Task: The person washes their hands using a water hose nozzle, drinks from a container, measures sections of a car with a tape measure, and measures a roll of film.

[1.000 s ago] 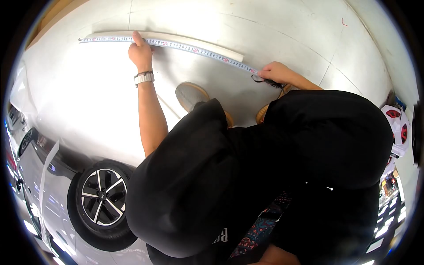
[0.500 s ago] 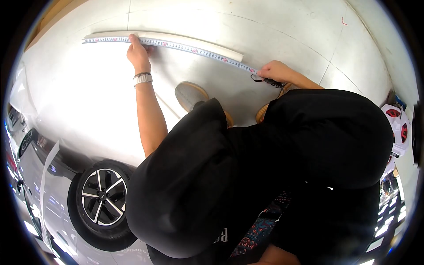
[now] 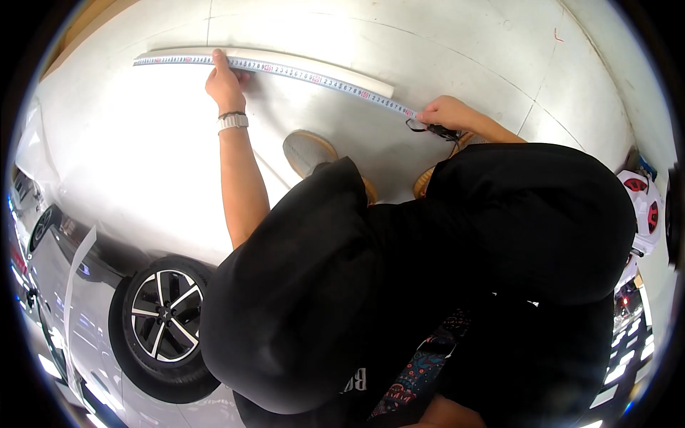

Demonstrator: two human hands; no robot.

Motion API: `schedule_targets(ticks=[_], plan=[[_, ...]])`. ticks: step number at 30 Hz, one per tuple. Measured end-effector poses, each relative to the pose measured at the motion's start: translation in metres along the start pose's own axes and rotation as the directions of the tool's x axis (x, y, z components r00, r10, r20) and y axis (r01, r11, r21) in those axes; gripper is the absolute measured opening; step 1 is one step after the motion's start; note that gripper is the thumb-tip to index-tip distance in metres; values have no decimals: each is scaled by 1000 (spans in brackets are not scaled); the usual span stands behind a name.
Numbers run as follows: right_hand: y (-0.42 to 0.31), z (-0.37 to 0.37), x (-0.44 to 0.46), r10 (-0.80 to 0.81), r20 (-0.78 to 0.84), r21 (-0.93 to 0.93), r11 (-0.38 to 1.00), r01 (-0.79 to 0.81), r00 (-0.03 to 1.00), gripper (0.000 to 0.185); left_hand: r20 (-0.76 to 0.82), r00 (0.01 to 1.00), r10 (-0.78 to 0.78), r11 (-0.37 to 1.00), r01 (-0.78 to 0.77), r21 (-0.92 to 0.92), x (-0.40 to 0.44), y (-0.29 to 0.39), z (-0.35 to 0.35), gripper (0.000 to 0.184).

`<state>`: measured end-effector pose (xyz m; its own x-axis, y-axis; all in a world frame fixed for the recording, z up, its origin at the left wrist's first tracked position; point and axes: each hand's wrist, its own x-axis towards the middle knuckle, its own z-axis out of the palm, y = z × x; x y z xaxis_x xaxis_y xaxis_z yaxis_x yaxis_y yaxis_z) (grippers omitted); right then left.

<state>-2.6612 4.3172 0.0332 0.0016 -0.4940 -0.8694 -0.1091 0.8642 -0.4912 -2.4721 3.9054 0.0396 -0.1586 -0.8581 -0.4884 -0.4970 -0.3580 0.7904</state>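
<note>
A long white strip, slightly curved in this view, lies across the pale floor. Along its near edge runs an extended tape measure, its blade marked with black and red numbers. My left hand grips blade and strip together left of the middle, thumb on top and fingers curled beneath. Beyond it, the blade's free end reaches about the strip's left end. My right hand is closed on the tape measure at its right end, past the strip's end. The dark case and a black wrist cord show partly under that hand.
My shoes stand on the tiled floor just below the tape. At lower left is a silver car with a black-and-silver wheel. A white and red object stands by the wall at right.
My left hand has shifted up very slightly, with the strip and the blade under it rising a little. My right hand stays almost in place, still on the tape measure.
</note>
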Motion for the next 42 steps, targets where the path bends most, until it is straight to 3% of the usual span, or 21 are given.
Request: schedule_targets(ticks=[16, 42], plan=[[-4, 0, -5, 10, 29, 123, 992, -14, 1000, 35, 7, 1000, -16, 1000, 16, 4, -1, 2, 0, 57], [-8, -3, -7, 10, 41, 124, 992, -15, 999, 33, -20, 1000, -5, 1000, 5, -9, -3, 3, 3, 58]])
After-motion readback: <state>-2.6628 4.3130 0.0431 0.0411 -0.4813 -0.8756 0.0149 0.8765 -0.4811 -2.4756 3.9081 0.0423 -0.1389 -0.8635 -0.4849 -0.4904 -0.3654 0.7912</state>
